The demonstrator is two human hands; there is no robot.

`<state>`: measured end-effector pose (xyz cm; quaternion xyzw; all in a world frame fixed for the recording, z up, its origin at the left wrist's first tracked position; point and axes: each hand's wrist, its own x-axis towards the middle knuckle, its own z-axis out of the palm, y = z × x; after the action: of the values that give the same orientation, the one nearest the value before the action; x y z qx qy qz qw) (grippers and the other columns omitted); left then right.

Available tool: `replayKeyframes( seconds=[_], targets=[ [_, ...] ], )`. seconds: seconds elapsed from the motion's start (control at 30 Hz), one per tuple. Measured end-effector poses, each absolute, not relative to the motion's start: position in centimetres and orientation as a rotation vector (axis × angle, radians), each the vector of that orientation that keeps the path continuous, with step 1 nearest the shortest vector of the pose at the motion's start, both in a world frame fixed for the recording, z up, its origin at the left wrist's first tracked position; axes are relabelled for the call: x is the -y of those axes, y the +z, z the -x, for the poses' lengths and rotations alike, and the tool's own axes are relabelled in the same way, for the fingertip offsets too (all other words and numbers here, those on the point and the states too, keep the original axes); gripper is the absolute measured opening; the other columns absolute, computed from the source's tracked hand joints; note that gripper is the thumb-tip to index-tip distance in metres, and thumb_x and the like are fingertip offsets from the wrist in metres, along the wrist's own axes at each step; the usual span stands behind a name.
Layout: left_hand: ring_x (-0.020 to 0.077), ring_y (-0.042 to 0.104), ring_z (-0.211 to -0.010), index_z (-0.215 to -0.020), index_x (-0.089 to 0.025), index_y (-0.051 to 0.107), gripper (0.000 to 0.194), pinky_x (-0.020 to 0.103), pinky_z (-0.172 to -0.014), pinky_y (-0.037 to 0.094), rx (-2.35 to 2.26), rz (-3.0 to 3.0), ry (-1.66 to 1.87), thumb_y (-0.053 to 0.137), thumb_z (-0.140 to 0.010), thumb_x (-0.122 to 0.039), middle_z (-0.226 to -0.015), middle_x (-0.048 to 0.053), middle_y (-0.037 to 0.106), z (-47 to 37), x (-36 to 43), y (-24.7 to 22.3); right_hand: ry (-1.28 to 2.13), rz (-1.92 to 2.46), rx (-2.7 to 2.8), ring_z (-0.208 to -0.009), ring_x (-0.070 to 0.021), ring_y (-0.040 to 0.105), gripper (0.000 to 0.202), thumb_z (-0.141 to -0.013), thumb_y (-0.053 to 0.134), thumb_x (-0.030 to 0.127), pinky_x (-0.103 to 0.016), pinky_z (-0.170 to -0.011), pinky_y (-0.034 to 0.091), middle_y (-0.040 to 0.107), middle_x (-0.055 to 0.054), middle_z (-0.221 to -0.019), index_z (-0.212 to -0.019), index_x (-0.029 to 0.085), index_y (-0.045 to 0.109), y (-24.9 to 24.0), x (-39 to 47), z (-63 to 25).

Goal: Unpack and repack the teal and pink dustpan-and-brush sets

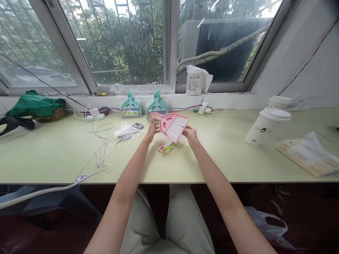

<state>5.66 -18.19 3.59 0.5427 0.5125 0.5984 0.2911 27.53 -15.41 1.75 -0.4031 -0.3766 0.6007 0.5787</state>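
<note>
A pink dustpan (164,124) with a white-bristled brush (177,128) nested in it is held up above the table, tilted, its handle toward the left. My right hand (190,135) grips the pan's lower right edge between thumb and fingers. Beside the handle is my left hand (152,131), its fingers spread; whether the thumb touches the handle is hard to make out. Below the dustpan a colourful label card (168,148) lies on the table. Two wrapped turquoise dustpan sets, one at the left (130,106) and a stack at the right (157,105), stand against the wall behind.
On the pale table (225,158), white cables (102,148) and a clear plastic bag (127,132) lie left, beside a phone (137,126). A green bag (34,104) sits far left. White cups (267,127) and a tissue pack (307,157) are at the right.
</note>
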Motion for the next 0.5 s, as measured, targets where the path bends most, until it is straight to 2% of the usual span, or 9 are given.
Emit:
replayKeyframes(
  seconds=[0.1,0.2,0.3,0.37,0.5],
  targets=[
    [0.0191,0.064,-0.091,-0.121,-0.018,0.053,0.038,0.029,-0.077,0.051,-1.233,-1.174,1.535,0.048,-0.094,-0.044,-0.106,0.009,0.067,-8.6,17.4,2.0,1.237,1.117,1.076,-0.083,-0.0166,0.066,0.028,-0.084,0.05,0.01,-0.032,-0.077,0.057,0.065,-0.012,-0.107,-0.112,0.013,0.054,1.4,15.6,-27.1],
    [0.0168,0.062,-0.093,-0.111,-0.019,0.056,0.027,0.026,-0.081,0.047,-1.226,-1.159,1.773,0.046,-0.095,-0.038,-0.103,0.006,0.065,-9.6,18.0,1.9,0.585,1.21,1.335,-0.113,-0.0215,0.057,0.042,-0.089,0.041,0.015,-0.039,-0.093,0.049,0.053,-0.016,-0.132,-0.131,0.018,0.045,1.8,16.7,-26.6],
    [0.0158,0.058,-0.081,-0.097,-0.019,0.056,0.03,0.025,-0.076,0.043,-1.286,-1.293,1.919,0.042,-0.096,-0.046,-0.088,0.004,0.062,-10.4,19.6,2.7,0.045,1.123,1.739,-0.124,-0.0252,0.046,0.035,-0.095,0.04,0.024,-0.042,-0.103,0.036,0.054,-0.014,-0.131,-0.127,0.02,0.053,2.7,18.5,-25.7],
    [0.0152,0.052,-0.072,-0.092,-0.02,0.054,0.034,0.026,-0.07,0.04,-1.326,-1.465,1.905,0.041,-0.095,-0.051,-0.078,0.001,0.058,-11.3,20.7,3.2,-0.097,1.107,1.893,-0.122,-0.0264,0.046,0.033,-0.096,0.044,0.031,-0.041,-0.101,0.034,0.055,-0.014,-0.13,-0.125,0.021,0.056,3.2,19.7,-25.0],
    [0.0151,0.045,-0.064,-0.087,-0.021,0.05,0.038,0.027,-0.065,0.035,-1.338,-1.787,1.825,0.036,-0.096,-0.055,-0.071,0.0,0.051,-12.8,22.1,3.4,-0.199,1.187,1.84,-0.119,-0.0272,0.046,0.035,-0.094,0.05,0.039,-0.038,-0.093,0.035,0.053,-0.014,-0.131,-0.124,0.022,0.056,3.9,20.6,-24.6]
  ],
)
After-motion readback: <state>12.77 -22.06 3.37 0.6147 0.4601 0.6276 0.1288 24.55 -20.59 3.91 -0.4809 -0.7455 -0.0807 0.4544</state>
